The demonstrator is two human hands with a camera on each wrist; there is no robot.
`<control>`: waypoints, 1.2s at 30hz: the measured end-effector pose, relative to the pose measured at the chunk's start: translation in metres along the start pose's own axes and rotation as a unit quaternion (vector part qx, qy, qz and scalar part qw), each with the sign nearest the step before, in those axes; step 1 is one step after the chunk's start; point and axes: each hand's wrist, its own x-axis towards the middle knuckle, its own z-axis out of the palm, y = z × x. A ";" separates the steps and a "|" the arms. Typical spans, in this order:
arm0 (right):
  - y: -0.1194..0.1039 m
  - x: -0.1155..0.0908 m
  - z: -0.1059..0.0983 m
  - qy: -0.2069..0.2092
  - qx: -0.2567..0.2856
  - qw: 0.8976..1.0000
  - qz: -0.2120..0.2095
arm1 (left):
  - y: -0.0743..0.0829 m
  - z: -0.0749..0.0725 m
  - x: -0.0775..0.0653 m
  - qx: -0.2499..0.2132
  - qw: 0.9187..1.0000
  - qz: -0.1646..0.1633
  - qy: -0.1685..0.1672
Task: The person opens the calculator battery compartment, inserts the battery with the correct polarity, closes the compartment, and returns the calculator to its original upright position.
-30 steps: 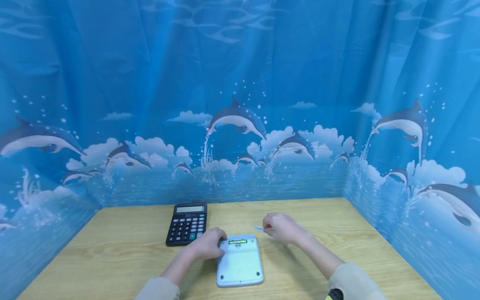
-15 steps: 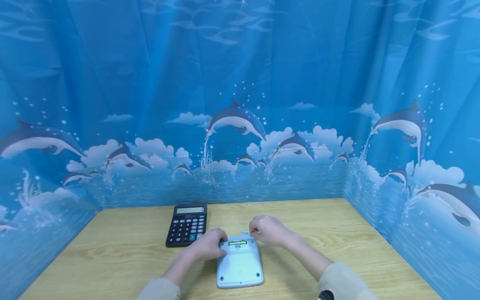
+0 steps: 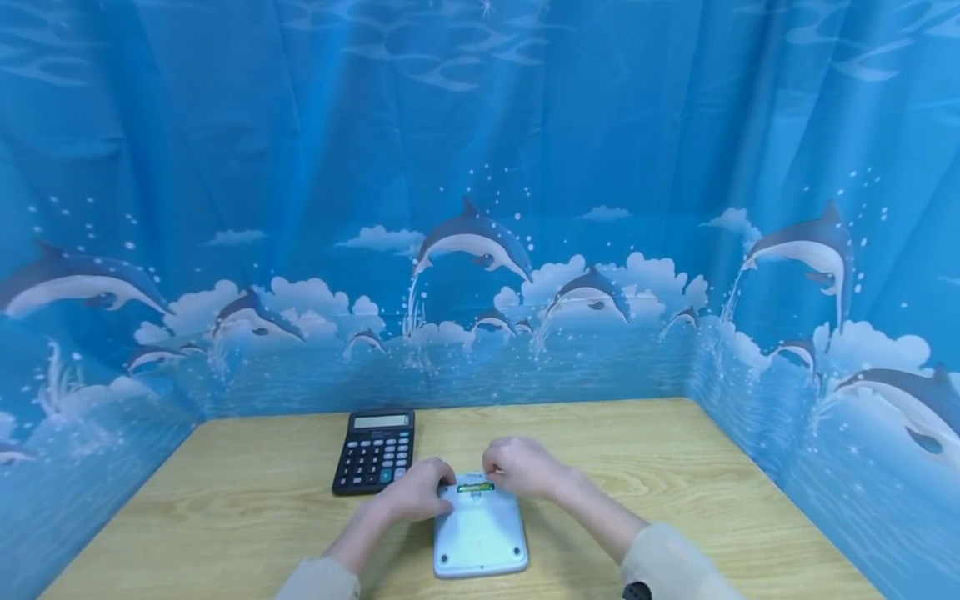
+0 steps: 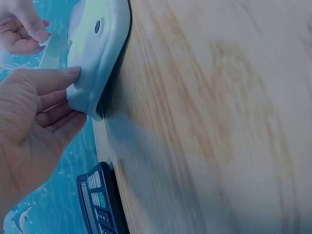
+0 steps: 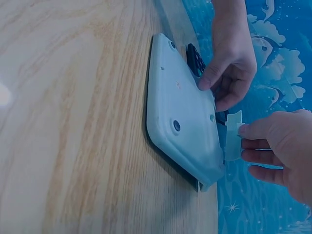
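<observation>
A flat white device (image 3: 480,533) lies back side up on the table, with rubber feet at its corners. In its far end, a green-and-yellow battery (image 3: 476,487) shows in an uncovered slot. My left hand (image 3: 420,492) grips the device's far left corner, thumb on the upper surface and fingers at the edge, as the left wrist view shows. Over the far right corner is my right hand (image 3: 521,467). It pinches a thin pale battery cover (image 5: 233,141) between thumb and fingers, held on edge just beyond the slot in the right wrist view. In the head view the hand mostly hides that cover.
A black desk calculator (image 3: 375,452) lies face up on the wooden table (image 3: 225,517), just left of and beyond the left hand. A blue curtain (image 3: 480,167) printed with dolphins hangs along the table's back and sides.
My right hand has moved left and slightly nearer with the battery cover, from right of the device to its far end. The left hand and the device have stayed in place.
</observation>
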 end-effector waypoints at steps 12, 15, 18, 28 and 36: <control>-0.009 0.005 0.006 -0.019 -0.031 0.999 0.000 | -0.001 -0.001 -0.002 0.003 1.000 0.010 0.004; -0.010 0.005 0.007 -0.017 -0.036 0.999 -0.006 | 0.000 0.000 -0.002 0.005 1.000 0.008 0.004; -0.011 0.006 0.009 -0.017 -0.043 0.999 -0.012 | -0.001 0.000 -0.002 0.008 1.000 0.009 0.006; -0.013 0.007 0.010 -0.019 -0.051 0.998 -0.025 | -0.004 0.002 -0.001 0.008 1.000 0.014 0.007; -0.015 0.010 0.011 -0.017 -0.064 0.997 -0.030 | -0.005 0.002 0.001 0.004 1.000 0.012 0.007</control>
